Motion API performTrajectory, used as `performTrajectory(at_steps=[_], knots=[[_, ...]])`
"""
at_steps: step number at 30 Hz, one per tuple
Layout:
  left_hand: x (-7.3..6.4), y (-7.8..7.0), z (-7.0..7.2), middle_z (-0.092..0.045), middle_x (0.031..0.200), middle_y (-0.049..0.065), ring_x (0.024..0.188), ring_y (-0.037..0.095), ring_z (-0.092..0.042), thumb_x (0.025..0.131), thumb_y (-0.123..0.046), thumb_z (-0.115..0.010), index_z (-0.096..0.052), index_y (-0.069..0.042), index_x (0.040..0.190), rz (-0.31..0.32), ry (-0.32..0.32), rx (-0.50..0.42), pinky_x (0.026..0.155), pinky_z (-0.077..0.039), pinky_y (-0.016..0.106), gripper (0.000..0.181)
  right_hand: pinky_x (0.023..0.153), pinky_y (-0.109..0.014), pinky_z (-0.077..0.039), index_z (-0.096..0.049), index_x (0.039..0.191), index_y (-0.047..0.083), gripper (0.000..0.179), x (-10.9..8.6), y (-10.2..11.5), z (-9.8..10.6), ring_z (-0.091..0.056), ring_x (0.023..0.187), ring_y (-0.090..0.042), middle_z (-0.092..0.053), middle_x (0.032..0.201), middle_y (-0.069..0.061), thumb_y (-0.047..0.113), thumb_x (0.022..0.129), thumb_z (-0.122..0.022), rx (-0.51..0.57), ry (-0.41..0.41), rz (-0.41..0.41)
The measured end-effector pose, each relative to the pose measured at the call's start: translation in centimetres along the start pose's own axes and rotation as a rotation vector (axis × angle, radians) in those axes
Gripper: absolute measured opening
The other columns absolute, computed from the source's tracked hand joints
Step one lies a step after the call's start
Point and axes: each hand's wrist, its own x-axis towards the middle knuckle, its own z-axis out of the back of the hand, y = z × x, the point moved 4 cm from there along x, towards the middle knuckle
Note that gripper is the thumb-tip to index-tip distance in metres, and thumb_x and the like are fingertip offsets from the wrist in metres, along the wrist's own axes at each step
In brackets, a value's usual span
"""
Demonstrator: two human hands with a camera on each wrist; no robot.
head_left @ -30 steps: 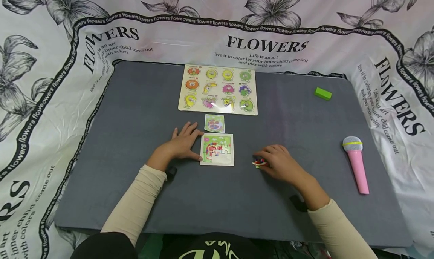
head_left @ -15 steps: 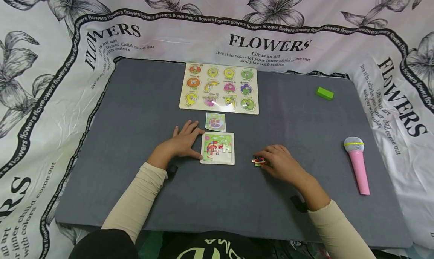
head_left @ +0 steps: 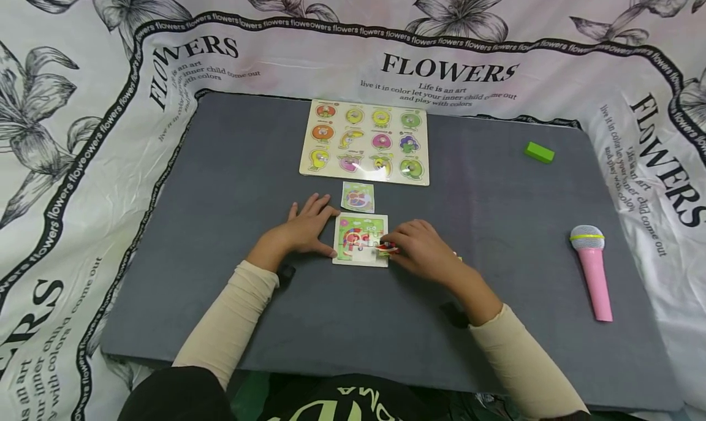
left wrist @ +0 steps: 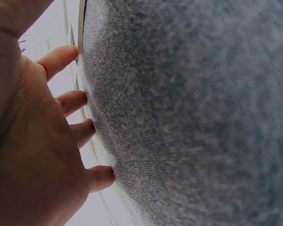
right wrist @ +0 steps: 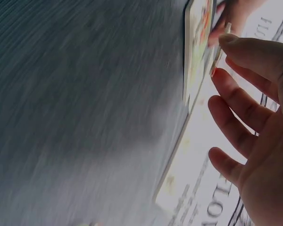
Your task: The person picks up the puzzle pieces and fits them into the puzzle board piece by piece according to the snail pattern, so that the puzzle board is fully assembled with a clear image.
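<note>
A small square jigsaw puzzle [head_left: 380, 263] lies mid-table in a white frame, its picture partly filled and a pale bare patch at lower right. My left hand [head_left: 304, 230] rests flat beside it, fingers spread, thumb and index fingertips at its left edge. With thumb and fingertips my right hand [head_left: 426, 250] pinches a red and green jigsaw piece [head_left: 388, 247] over the puzzle's right side. In the right wrist view the piece [right wrist: 219, 57] is edge-on between thumb and index finger. Above the puzzle is a picture card [head_left: 358, 198] with a similar design.
A fruit puzzle board [head_left: 364, 174] lies at the back of the grey table [head_left: 248, 145]. To the right are a green block [head_left: 539, 152] and a pink toy microphone [head_left: 595, 280]. A small yellowish thing [head_left: 458, 257] shows beside the right wrist.
My right hand has carried the jigsaw piece left, from the table right of the puzzle to over its right side. The left hand stays at the puzzle's edge. The head view has shifted slightly.
</note>
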Motion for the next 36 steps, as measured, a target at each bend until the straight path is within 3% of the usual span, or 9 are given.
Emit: performTrajectory(at_steps=[9,28,36], knots=[[0.4,-0.3,0.1,0.000,0.164,0.011,0.150,0.031,0.010,0.078,-0.050,-0.078,-0.032,-0.021,0.151,0.007,0.007,0.022,0.113,0.001,0.066,0.091,0.095,-0.047,-0.042,-0.075,0.105,0.018,0.020,2.6,2.0,-1.9,-0.060,0.097,-0.020,-0.068,0.100,0.000,0.020,0.085,-0.077,0.003,0.032,0.101],[0.4,0.0,0.0,0.000,0.164,0.011,0.150,0.030,0.010,0.077,-0.050,-0.079,-0.032,-0.021,0.150,0.020,0.010,0.023,0.113,0.001,0.066,0.091,0.093,-0.043,-0.044,-0.076,0.103,0.020,0.019,3.3,2.5,-3.1,-0.060,0.099,-0.020,-0.068,0.100,0.001,0.022,0.085,-0.077,-0.038,0.016,0.100],[0.1,-0.2,0.1,0.000,0.164,0.011,0.150,0.031,0.010,0.078,-0.049,-0.079,-0.032,-0.021,0.151,0.022,0.013,0.024,0.113,0.001,0.065,0.091,0.098,-0.046,-0.040,-0.073,0.111,0.016,0.026,2.4,1.8,-2.3,-0.060,0.104,-0.023,-0.068,0.104,-0.001,0.023,0.086,-0.075,0.009,0.049,0.037]])
